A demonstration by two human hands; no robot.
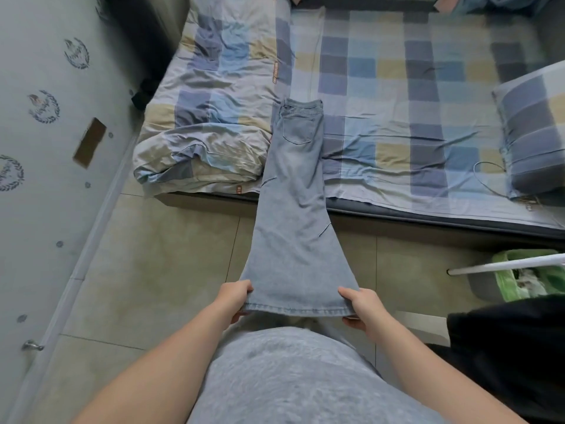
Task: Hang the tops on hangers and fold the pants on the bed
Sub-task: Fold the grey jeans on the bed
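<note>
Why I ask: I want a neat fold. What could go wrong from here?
1. Only the waist end of the jeans rests on the bed, near its edge, while the left hand and right hand hold the hem over the floor; pulling back could drag them off.
2. The bunched duvet lies right beside the waist; the folded-over legs might land crooked on it.

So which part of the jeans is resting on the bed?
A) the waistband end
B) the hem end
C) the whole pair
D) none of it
A: the jeans have their waistband and back pocket on the bed, while the left hand and right hand grip the hem.
</note>
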